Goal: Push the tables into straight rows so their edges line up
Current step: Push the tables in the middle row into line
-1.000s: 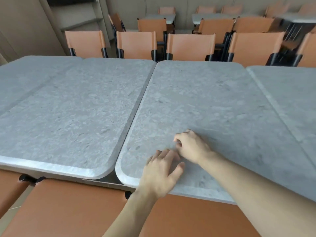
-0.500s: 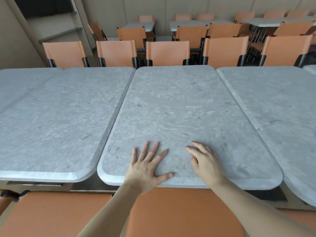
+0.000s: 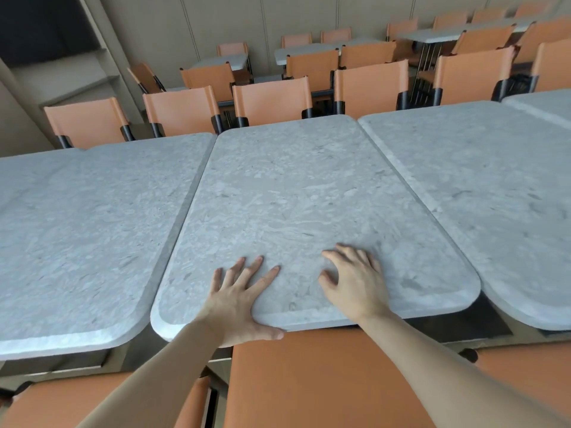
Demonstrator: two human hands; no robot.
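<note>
The left hand is lying flat on the middle tabletop, fingers spread, thumb hooking its near edge. The right hand is resting beside it, fingers loosely bent, gripping nothing

No writing, label, brand or number can be read anywhere here: not on the grey stone-patterned table tops, nor on the orange leather-backed chairs behind them.
</note>
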